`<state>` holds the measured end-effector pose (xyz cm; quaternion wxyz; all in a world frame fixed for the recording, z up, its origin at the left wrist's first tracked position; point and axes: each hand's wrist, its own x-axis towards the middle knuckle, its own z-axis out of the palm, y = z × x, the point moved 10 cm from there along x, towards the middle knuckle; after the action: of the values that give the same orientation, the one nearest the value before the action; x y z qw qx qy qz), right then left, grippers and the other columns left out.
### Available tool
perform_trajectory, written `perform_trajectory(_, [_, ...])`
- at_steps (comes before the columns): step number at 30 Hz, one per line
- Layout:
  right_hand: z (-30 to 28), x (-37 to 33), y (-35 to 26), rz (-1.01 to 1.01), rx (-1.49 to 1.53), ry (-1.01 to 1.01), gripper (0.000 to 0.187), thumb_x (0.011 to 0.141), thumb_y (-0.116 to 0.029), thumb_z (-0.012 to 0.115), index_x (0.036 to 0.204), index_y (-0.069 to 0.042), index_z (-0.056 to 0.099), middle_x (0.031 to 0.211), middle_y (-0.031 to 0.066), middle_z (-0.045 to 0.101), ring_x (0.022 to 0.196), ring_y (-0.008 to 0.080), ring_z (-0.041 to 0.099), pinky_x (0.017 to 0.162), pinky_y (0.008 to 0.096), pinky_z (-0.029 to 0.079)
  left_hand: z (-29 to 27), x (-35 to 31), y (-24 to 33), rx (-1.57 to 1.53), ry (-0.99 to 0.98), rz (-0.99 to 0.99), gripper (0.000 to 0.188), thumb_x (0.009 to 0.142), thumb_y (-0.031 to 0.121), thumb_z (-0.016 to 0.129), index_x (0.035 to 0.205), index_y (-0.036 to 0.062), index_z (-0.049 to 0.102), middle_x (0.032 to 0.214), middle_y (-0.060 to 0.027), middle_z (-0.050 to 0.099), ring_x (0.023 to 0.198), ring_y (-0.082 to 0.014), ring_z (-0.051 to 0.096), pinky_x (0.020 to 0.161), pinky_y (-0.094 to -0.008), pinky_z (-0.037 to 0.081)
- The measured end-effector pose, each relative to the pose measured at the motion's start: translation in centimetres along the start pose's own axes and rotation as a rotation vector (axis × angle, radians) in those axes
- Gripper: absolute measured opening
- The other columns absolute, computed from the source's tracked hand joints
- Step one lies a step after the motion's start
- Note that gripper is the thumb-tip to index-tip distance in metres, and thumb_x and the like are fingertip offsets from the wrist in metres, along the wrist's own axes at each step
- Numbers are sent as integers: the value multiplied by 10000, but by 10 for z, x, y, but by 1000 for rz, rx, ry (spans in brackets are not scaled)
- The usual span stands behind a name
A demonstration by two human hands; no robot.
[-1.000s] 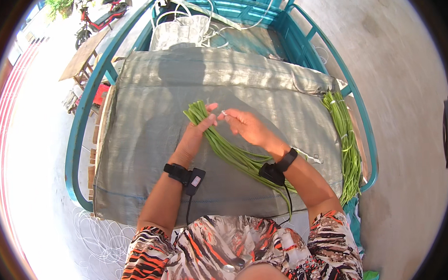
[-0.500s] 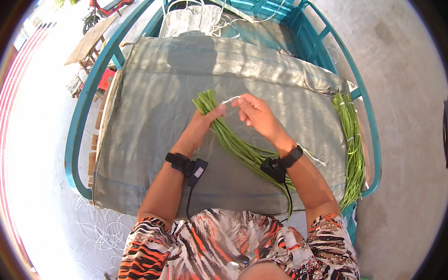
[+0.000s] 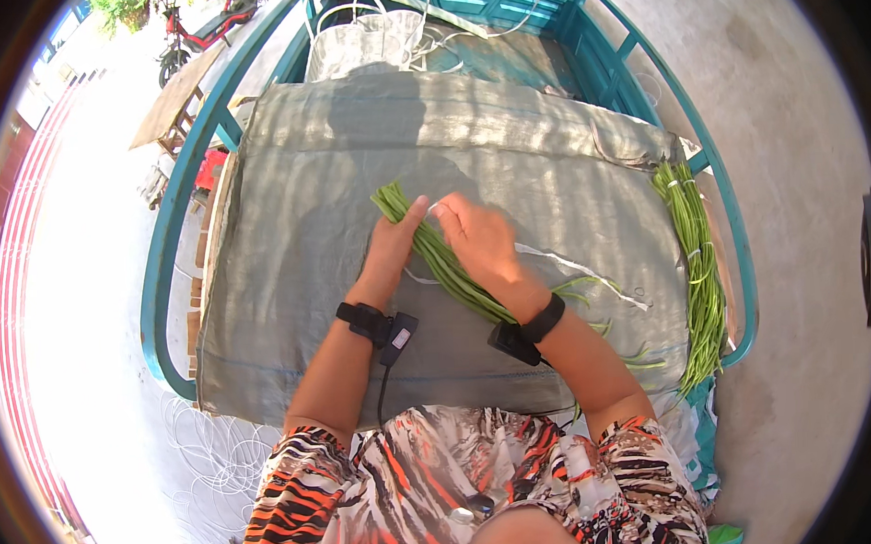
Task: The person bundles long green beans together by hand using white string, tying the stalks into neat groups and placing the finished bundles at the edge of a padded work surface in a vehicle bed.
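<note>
A bunch of long green beans (image 3: 445, 268) lies slantwise in front of me, its cut-even tops at the upper left and its thin tails running under my right forearm. My left hand (image 3: 390, 245) is wrapped round it near the top, thumb pointing up along the beans. Just right of that thumb, my right hand (image 3: 480, 240) pinches a white string (image 3: 574, 266) against the bunch; its fingers are slightly blurred. The string's loose end trails to the right over the grey cloth. Part of it lies behind the beans, so how it goes round them is hidden.
Grey cloth (image 3: 293, 306) covers the work surface in a teal metal cart (image 3: 160, 282). At its right edge lies a tied bundle of long beans (image 3: 696, 272). Behind are a white basket (image 3: 365, 46) and loose white strapping. A wooden table (image 3: 175, 99) stands left.
My right hand has moved in toward the left hand and lower, drawing the string close to the beans. More of the string's loose end shows. The view has shifted slightly.
</note>
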<state>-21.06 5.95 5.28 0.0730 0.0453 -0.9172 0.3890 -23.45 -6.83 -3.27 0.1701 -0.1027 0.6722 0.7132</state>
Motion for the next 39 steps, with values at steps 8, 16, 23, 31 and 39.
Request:
perform_trajectory(8, [3,-1,-6,24,9,14,264,938,-299,452,944,-76,591,689,92,617,682,278,609,636,385,444,-13,13,11,416,40,131,640,874,579,490,858,-45,632,765,-108,614,715,-201,574,659,-325,449])
perform_trajectory(16, [16,6,10,81,36,-32,313,942,-329,406,930,-78,593,681,68,619,668,261,605,636,371,444,-13,5,16,487,-106,-23,729,867,631,444,919,-70,636,843,-203,645,848,-281,619,754,-366,454])
perform_trajectory(23, [28,9,12,88,-19,-111,297,930,-331,411,924,-92,588,676,52,616,670,254,605,622,369,438,-17,-5,27,883,-207,234,408,853,342,532,928,-49,621,887,-236,638,856,-360,612,749,-422,456])
perform_trajectory(31, [27,9,8,93,-67,-151,291,937,-321,398,901,-83,562,796,160,635,795,373,601,683,470,434,-6,-20,49,857,-147,403,266,854,221,480,871,-19,593,830,-165,618,788,-333,566,719,-403,437])
perform_trajectory(39, [26,0,-26,-248,-449,11,158,882,-224,512,817,-84,543,745,107,635,659,309,631,521,421,477,-13,-8,30,431,-83,246,227,877,189,535,752,3,575,726,-71,595,663,-167,563,612,-320,449])
